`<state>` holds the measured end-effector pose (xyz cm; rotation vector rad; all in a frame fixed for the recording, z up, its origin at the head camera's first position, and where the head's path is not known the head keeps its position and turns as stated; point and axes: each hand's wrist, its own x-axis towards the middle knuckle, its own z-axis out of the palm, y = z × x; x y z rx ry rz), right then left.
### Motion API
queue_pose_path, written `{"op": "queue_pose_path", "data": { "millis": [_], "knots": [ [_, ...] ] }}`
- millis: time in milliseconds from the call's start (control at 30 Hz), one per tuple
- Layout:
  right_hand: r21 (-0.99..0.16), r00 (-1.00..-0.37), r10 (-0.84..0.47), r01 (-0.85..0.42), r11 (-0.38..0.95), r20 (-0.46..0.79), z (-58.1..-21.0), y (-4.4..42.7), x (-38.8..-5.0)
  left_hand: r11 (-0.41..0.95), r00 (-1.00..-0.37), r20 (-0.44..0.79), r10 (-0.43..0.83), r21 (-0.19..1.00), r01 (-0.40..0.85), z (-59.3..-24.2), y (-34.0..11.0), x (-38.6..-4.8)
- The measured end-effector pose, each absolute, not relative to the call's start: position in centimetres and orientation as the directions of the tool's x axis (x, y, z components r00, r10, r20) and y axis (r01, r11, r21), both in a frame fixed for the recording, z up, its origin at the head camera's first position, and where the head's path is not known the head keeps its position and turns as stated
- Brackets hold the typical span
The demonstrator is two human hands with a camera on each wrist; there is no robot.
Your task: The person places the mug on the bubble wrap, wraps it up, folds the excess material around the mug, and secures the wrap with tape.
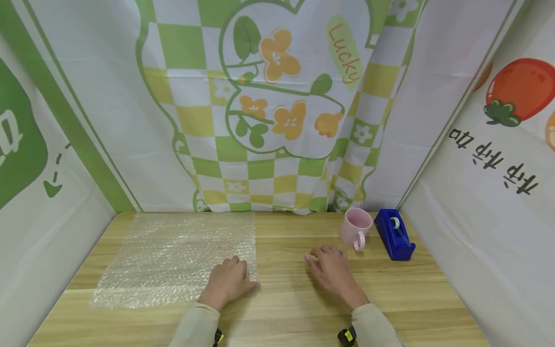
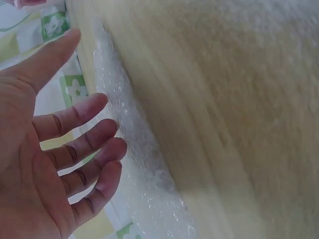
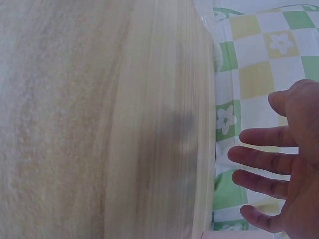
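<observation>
A sheet of clear bubble wrap (image 1: 173, 255) lies flat on the left part of the table. My left hand (image 1: 227, 282) is over its right edge, fingers relaxed and holding nothing; in the left wrist view the fingertips (image 2: 110, 128) are close to the bubble wrap, and whether they touch it I cannot tell. To the right, my right hand (image 1: 334, 271) hovers with loosely spread, bare fingers. Just beyond it stands an upright pink mug (image 1: 349, 231), handle toward me. Beside the mug sits a blue tape dispenser (image 1: 395, 236) with a small roll in it.
The wood-grain table (image 1: 286, 313) ends at a hanging checkered curtain (image 1: 269, 168) along the back. Printed cloth walls close in both sides, the right one bearing a strawberry picture (image 1: 518, 89).
</observation>
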<state>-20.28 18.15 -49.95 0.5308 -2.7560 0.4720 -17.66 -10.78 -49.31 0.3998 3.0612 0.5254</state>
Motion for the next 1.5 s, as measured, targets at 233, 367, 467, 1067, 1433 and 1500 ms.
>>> {"op": "queue_pose_path", "data": {
  "millis": [233,367,467,1067,1433,1500],
  "knots": [
    [-0.265,-0.887,-0.317,-0.411,0.872,0.335,-50.0,18.1,-20.2,0.925,-0.968,0.035,0.247,0.289,0.247,-49.7,-10.4,-17.6],
    [-0.270,-0.888,-0.320,-0.414,0.869,0.331,-50.0,18.0,-20.2,0.928,-0.969,0.041,0.245,0.278,0.246,-49.9,-10.3,-17.6],
    [-0.274,-0.887,-0.325,-0.419,0.866,0.330,-50.0,17.9,-20.2,0.927,-0.969,0.043,0.243,0.285,0.245,-49.9,-10.3,-17.6],
    [-0.290,-0.895,-0.327,-0.414,0.863,0.305,-49.6,17.6,-20.0,0.917,-0.948,0.145,0.284,0.247,0.313,-50.2,-9.9,-17.5],
    [-0.298,-0.898,-0.325,-0.410,0.862,0.296,-49.5,17.6,-19.9,0.876,-0.922,0.186,0.340,0.296,0.382,-49.5,-7.8,-17.0],
    [-0.300,-0.900,-0.326,-0.408,0.862,0.288,-49.5,17.6,-19.8,0.869,-0.914,0.201,0.352,0.292,0.399,-49.5,-7.5,-16.9]
  ]
}}
